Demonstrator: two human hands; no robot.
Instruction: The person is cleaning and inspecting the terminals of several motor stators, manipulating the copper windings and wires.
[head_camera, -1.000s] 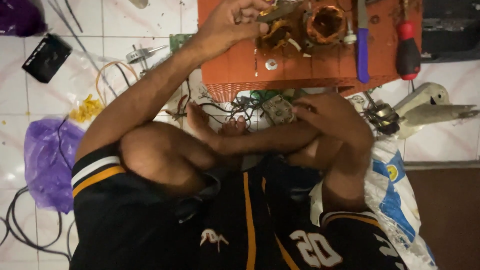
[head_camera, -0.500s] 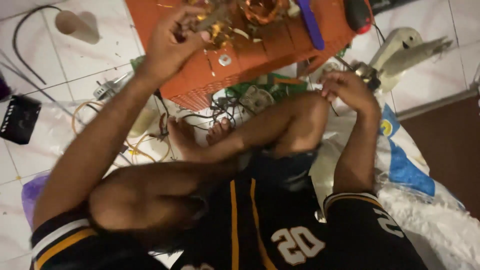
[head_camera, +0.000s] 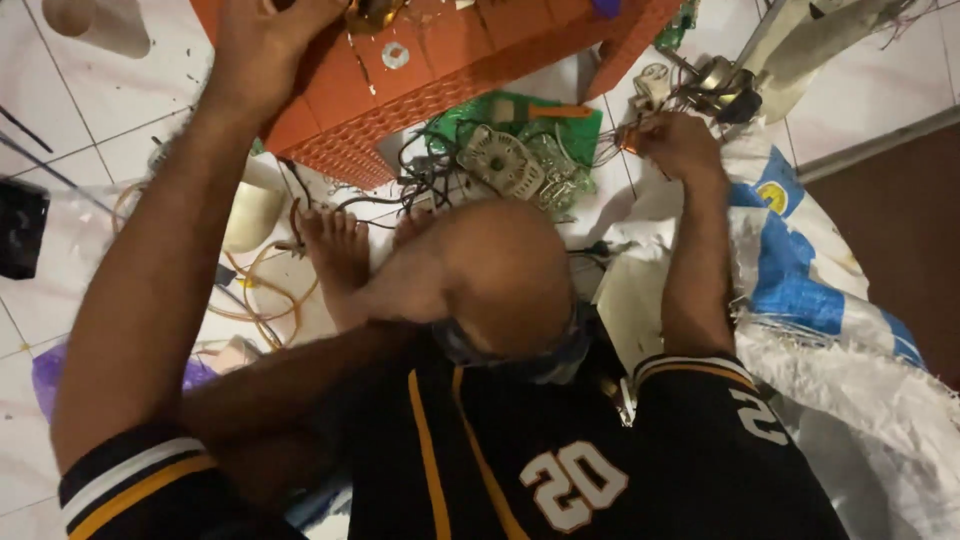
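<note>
**Right hand moved off the knee to the wire bundle**

Since the earlier frame, right hand (head_camera: 680, 145) left the raised knee (head_camera: 500, 270) and closed on a wire bundle (head_camera: 620, 140) beside the green circuit board (head_camera: 520, 150). Left hand (head_camera: 265, 45) rested on the orange crate (head_camera: 440, 70); grip could not be told. Parts lay scattered, so work looked unfinished.

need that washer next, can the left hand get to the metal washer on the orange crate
Probably yes: the left hand rests on the orange crate, and the metal washer lies bare close beside it, nothing between.
</note>
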